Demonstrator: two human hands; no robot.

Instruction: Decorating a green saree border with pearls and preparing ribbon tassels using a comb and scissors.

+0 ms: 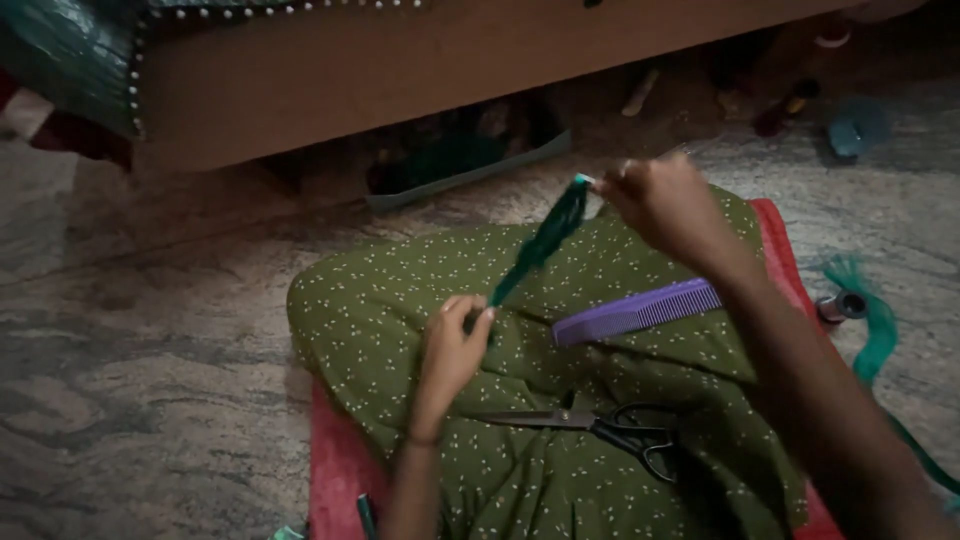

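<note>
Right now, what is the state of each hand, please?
Left hand: closed, pinching the lower end of the green thread bundle.
Right hand: closed, holding the upper end of the same bundle, pulled straight between both hands.

Hands you have in view: two, your left hand (455, 345) and right hand (665, 205)
Combs: one, a purple comb (637, 312)
Scissors: one pair, black-handled scissors (600, 427)
Thread bundles you hold: one, a green thread bundle (540, 242)
Spools: one thread spool (842, 306)
</note>
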